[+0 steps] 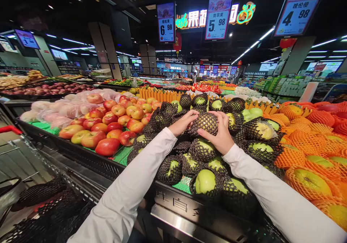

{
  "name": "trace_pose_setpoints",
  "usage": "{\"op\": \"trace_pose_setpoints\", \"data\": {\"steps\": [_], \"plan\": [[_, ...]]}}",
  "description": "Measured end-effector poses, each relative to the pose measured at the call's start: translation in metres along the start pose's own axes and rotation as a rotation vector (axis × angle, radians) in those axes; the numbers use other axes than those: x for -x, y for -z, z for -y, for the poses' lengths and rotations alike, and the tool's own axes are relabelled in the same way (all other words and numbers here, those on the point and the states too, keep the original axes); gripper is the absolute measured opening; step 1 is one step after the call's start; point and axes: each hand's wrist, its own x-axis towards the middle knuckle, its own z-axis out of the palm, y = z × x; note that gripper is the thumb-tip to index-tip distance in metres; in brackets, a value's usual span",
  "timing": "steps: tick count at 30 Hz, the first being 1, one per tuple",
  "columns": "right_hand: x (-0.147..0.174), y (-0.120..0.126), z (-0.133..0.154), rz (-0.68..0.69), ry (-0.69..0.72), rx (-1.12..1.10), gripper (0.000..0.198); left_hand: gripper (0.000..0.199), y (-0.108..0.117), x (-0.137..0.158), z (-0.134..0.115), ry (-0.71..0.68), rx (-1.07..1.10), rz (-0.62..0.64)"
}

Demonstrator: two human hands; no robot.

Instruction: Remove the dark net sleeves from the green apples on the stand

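Both hands are around one netted green apple (204,124), whose black foam net covers nearly all of its visible side. My left hand (183,123) rests its closed fingers against the apple's left and upper side. On the right side, my right hand (221,135) grips it, thumb in front and fingers over the top. Below and around lie several more green apples in black nets, one of them bare on top (205,181) near the front of the black display crate (176,203). My fingertips behind the apple are partly hidden.
Red and yellow apples (110,122) are heaped on the left, with bagged fruit (72,107) beyond. Oranges in orange nets (311,176) fill the right. An orange picket divider (159,96) runs behind. At lower left stands a shopping cart with a red handle (11,129); black nets (54,210) lie nearby.
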Motion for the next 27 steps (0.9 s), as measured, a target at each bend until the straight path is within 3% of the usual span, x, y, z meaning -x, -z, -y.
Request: {"op": "trace_pose_setpoints", "data": {"steps": [6,12,18,22,24,27], "plan": [[-0.007,0.004,-0.005,0.197,0.008,-0.143,0.095,0.042,-0.004,0.007,-0.013,0.022,0.008,-0.009],[-0.007,0.006,-0.006,0.195,0.021,-0.183,0.092,0.046,-0.006,0.010,-0.020,0.012,0.016,-0.028],[-0.002,0.001,0.002,0.016,0.010,-0.143,0.082,0.047,-0.004,0.005,-0.014,-0.006,0.067,-0.073],[-0.001,0.000,0.007,-0.151,0.060,-0.151,0.081,0.045,-0.006,0.007,-0.011,-0.030,0.134,0.017],[-0.001,0.001,0.008,-0.213,0.088,-0.151,0.081,0.055,-0.008,0.010,-0.011,-0.020,0.182,0.096],[-0.001,0.004,0.008,-0.268,0.143,-0.094,0.082,0.084,-0.011,0.017,-0.013,-0.014,0.226,0.209]]}}
